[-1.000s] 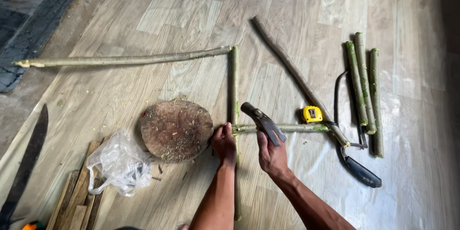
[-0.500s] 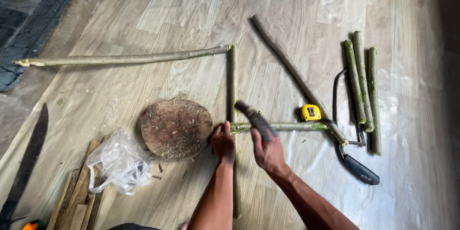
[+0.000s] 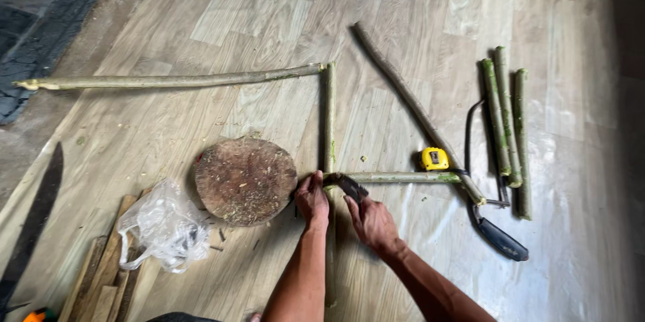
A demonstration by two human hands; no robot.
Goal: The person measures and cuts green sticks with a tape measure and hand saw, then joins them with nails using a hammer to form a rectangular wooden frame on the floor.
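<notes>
Green sticks lie flat on the wood floor [image 3: 201, 20], set end to end like a frame. The left hand [image 3: 313, 200] is curled and presses down where the upright stick [image 3: 328, 114] meets the short cross stick [image 3: 403, 177], most likely so they stay put. The right hand [image 3: 371, 222] is closed around the handle of a hammer [image 3: 345, 184], whose head sits right on that joint. A round wood block [image 3: 245, 179] lies just beside the left hand. A yellow tape measure [image 3: 435, 158] lies near the cross stick.
</notes>
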